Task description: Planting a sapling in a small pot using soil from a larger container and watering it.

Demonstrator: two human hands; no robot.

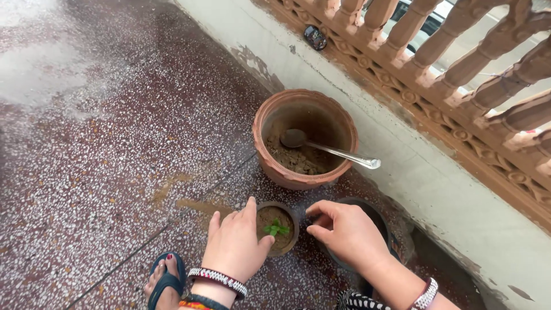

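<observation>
Your left hand (pixel 234 245) cups the near-left side of the small round brown pot (pixel 278 228), its grip wrapped against the rim with the thumb on the near edge. The pot stands on the speckled maroon terrazzo floor (pixel 103 172), filled with soil, with a small green seedling (pixel 275 228) upright at its centre. Your right hand (pixel 343 231) hovers just right of the pot, fingertips drawn together in a loose pinch; whether they hold soil you cannot tell.

To firm the seedling well, keep the left hand steadying the pot wall and press the soil around the stem, not on it, so the leaves stay upright.

Behind the small pot, towards the wall, stands a large ribbed terracotta pot (pixel 270 155) holding dry clumped soil and a long-handled steel spoon (pixel 327 150), its handle resting on the right rim. A dark round container (pixel 381 221) lies partly hidden under your right hand. The floor looks wet and glossy at its far-left corner. A pale plastered parapet (pixel 436 178) with a reddish balustrade (pixel 459 63) bounds the floor's right edge.
</observation>
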